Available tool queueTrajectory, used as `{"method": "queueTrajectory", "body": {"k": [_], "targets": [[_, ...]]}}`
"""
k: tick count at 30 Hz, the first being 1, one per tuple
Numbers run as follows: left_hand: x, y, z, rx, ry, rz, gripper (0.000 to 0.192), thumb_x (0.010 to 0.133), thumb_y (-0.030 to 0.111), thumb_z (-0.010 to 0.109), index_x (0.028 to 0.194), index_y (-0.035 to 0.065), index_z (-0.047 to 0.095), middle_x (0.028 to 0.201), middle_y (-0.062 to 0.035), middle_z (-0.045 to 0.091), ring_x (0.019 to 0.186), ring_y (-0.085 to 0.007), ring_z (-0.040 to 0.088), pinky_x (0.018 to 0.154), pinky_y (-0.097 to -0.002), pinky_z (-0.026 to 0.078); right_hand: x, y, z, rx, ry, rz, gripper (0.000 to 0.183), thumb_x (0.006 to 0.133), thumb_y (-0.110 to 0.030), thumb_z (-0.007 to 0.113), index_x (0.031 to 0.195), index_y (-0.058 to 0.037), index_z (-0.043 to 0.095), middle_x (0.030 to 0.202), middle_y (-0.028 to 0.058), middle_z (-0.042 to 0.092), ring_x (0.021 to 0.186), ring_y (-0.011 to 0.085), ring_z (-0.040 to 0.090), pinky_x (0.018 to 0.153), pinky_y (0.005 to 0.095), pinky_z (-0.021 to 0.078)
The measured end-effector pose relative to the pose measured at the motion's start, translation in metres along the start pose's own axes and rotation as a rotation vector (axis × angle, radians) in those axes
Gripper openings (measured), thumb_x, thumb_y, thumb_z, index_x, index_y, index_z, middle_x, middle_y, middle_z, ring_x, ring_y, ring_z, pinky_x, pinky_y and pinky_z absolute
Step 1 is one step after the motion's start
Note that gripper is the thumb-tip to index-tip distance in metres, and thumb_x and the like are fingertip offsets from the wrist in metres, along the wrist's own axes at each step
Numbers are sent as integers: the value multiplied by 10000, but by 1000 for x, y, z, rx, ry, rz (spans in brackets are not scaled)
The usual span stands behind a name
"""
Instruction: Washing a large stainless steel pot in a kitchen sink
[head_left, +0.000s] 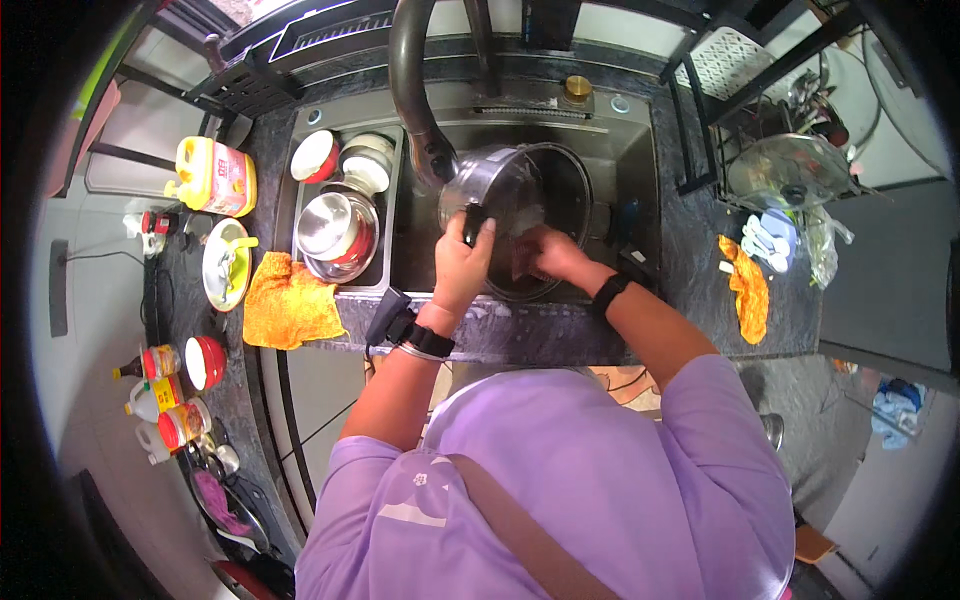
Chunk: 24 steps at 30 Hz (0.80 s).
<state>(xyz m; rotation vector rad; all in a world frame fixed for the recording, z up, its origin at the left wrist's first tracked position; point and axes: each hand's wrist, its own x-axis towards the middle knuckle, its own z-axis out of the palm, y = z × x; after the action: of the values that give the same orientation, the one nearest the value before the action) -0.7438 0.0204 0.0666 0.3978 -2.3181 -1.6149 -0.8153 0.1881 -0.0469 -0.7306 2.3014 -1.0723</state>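
Note:
Over the right basin of the sink (420, 259), my left hand (463, 259) grips the black knob (472, 223) of a tilted clear glass pot lid (491, 176). My right hand (555, 255) reaches inside the lid's round rim, with its fingers closed on a reddish scrubbing cloth (525, 259) that is partly hidden and blurred. A dark curved faucet (409, 75) comes down just left of the lid. In the left tray (386, 255) of the sink, red-and-white bowls (315, 156) and metal bowls (330, 225) are stacked.
An orange cloth (291, 304) lies left of the sink, near a plate (223, 262) and a yellow detergent jug (217, 176). Rightward are another orange cloth (746, 292), white spoons (769, 244) and a rack holding a glass lid (787, 172). Bottles and jars (184, 424) line the left counter.

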Motion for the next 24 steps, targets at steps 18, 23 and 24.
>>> {"method": "queueTrajectory", "body": {"k": [18, 23, 24], "targets": [[-6, 77, 34, 523, -411, 428, 237, 810, 223, 598, 874, 44, 456, 667, -182, 561, 660, -382, 567, 559, -453, 446, -12, -99, -149, -341, 241, -425, 277, 692, -62, 514, 967, -61, 547, 1037, 97, 550, 987, 302, 509, 835, 359, 412], [-12, 79, 30, 584, -397, 458, 245, 805, 236, 603, 843, 49, 449, 663, -176, 562, 644, -369, 570, 546, -440, 449, 29, -33, -147, 25, 134, -507, 238, 786, -149, 513, 1015, -106, 564, 1098, 113, 557, 1069, 308, 506, 870, 377, 402], [-15, 78, 29, 588, -391, 450, 245, 805, 236, 603, 843, 49, 449, 663, -176, 562, 644, -369, 570, 546, -440, 449, 30, -35, -153, 99, 67, -355, 235, 844, -167, 479, 1060, -98, 541, 1149, 138, 539, 1098, 314, 497, 901, 360, 400]]}}
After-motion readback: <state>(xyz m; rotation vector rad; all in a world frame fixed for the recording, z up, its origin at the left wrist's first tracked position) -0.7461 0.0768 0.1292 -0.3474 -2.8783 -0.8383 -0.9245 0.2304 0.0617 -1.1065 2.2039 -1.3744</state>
